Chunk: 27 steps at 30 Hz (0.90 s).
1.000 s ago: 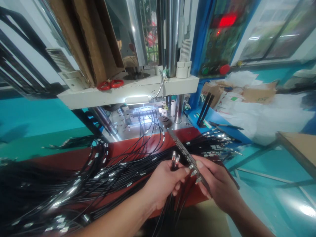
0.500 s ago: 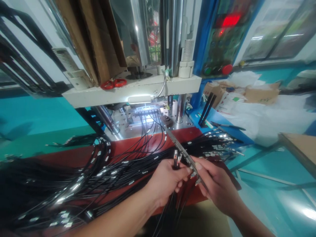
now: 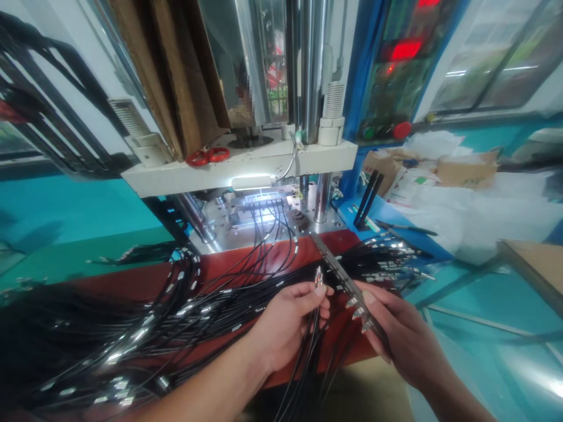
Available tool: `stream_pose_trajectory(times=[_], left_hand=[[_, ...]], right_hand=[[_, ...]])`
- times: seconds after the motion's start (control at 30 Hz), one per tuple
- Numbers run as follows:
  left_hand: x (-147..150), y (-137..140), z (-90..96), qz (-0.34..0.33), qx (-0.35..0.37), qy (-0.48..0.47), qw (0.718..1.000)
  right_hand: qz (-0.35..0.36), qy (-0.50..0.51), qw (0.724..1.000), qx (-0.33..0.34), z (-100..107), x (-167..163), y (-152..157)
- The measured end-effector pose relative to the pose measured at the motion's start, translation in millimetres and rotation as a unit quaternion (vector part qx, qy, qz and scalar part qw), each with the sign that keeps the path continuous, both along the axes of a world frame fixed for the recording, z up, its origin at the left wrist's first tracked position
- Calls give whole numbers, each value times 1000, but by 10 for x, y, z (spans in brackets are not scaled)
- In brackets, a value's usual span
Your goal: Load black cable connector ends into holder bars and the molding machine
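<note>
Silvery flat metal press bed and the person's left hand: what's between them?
In the head view, a strip of red tabletop comes first, nearest the silvery press bed, then a thick bundle of black cables before the left hand.

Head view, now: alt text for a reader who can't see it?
The left hand holds several black cables near their metal-tipped ends, beside a narrow metal bar in the right hand. More cables lie across a red surface; behind it stands a machine with a lit work area.
</note>
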<state>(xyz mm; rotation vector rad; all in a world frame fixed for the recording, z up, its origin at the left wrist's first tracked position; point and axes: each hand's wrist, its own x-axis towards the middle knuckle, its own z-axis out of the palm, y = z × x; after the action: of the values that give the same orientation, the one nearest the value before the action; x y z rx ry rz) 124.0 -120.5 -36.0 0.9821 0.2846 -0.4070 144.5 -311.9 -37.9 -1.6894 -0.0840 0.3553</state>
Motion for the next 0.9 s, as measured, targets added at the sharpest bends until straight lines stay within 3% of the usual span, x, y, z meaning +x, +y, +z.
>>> stream_pose_trajectory(times=[0.47, 0.9], left_hand=[[-18, 17, -36, -18, 24, 7, 1000], [23, -150, 7, 21, 145, -19, 989]], right_hand=[[11, 9, 1000, 7, 43, 9, 19], [24, 27, 999, -2, 3, 23, 3]])
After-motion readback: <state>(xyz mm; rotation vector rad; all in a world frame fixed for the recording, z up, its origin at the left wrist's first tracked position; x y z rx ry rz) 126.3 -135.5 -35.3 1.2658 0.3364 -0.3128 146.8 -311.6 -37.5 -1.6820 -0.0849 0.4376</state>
